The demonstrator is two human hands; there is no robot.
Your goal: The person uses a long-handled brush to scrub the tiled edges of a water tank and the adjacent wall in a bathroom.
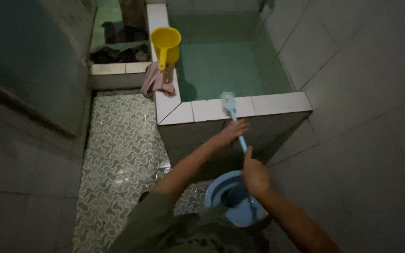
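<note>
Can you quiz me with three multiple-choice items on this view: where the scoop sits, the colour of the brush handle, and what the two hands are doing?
1. Where is the yellow scoop?
A. on the patterned floor
B. on the tiled rim of the water tank
C. inside the blue squat toilet

2. What colour is the handle of the brush?
A. light blue
B. red
C. black

3. What are the hands doing?
A. both hang empty
B. only one touches the brush
C. left hand and right hand both grip the brush handle

Answers:
1 B, the scoop stands on the white rim at the tank's left edge, above a pink cloth.
2 A, the handle shows pale blue between the hands.
3 C, the fingers of both hands close round the handle, the left higher up.
</note>
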